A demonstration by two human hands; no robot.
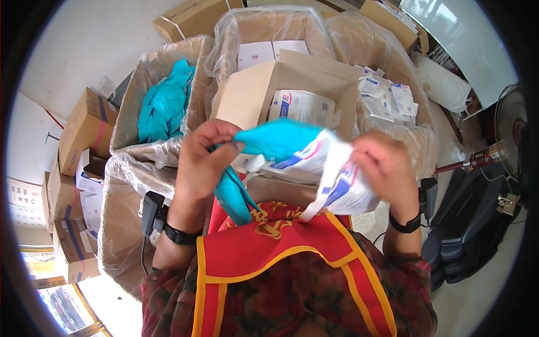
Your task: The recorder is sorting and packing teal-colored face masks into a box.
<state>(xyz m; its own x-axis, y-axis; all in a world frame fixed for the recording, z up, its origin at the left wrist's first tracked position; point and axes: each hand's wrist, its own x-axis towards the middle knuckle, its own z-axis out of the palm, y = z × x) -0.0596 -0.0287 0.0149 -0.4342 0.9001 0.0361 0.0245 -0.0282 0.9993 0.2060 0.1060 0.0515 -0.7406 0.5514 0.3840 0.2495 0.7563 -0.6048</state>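
My left hand [205, 160] pinches a teal fabric piece [281, 137] between thumb and fingers, in front of my chest. A loop of the same teal material hangs below that hand. My right hand [387, 168] grips a white plastic packet [351, 199] with blue and pink print, and a white edge of it trails downward. The teal fabric meets the packet between my hands; motion blur hides whether it lies inside or against it. Just beyond stands an open cardboard carton [247, 92] with printed white packets [303, 106] in it.
A plastic-lined box at left holds a teal fabric pile [165, 106]. Another at right holds several white packets [387, 98]. White boxes [255, 55] sit in the far lined box. Cartons [87, 132] stack at far left; a fan [511, 126] and black chair [469, 224] stand at right.
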